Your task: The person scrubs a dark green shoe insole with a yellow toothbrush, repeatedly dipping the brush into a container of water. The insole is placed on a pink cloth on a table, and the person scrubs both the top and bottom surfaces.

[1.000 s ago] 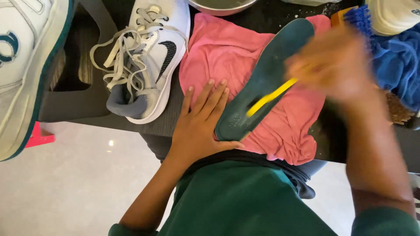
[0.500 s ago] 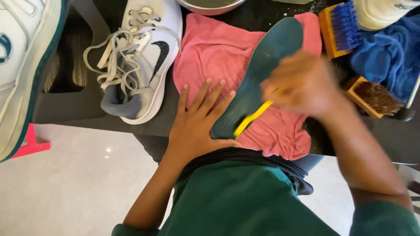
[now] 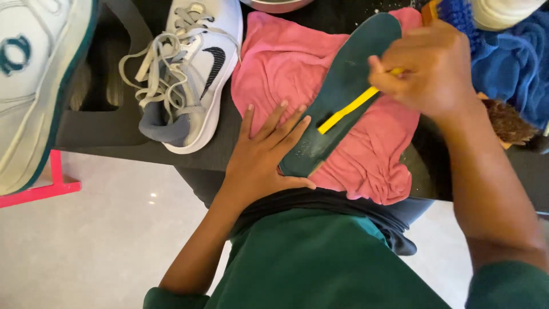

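Insole (image 3: 349, 86) lies pinned under flat, spread left hand (image 3: 266, 157); right hand (image 3: 434, 68) grips yellow brush (image 3: 349, 109).

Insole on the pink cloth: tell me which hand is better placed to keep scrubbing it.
Right. The right hand already grips the yellow-handled brush over the dark insole, while the left hand lies flat, pinning its heel end to the pink cloth.

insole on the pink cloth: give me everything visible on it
The insole is dark teal, flat and foot-shaped, of what looks like foam, with faint embossed marks near its heel end. It lies slantwise on the crumpled pink cloth, toe end up and to the right, heel end down and to the left. The left hand lies flat with fingertips against its heel edge. The right hand holds a yellow-handled brush across its middle; the brush head is hidden by the hand.
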